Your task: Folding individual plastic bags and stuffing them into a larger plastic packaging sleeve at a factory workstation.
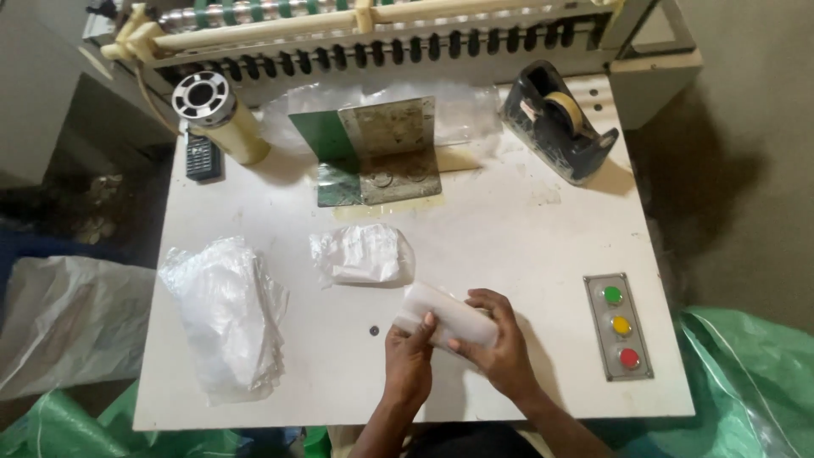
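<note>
Hands: left hand (409, 358) and right hand (498, 346) are both closing around a white, soft-looking folded plastic packet (444, 315), gripping it just above the near part of the white counter (509, 229).
Nearby plastic: a crumpled clear bag bundle (363, 254) is lying just beyond the packet; a loose stack of thin translucent bags (227, 314) is lying to the left.
Counter gear: a dark tape dispenser (555, 120) is sitting far right; a metal angle bracket (383, 151) is standing at centre; a three-button panel (620, 326) is sitting to the right.
</note>
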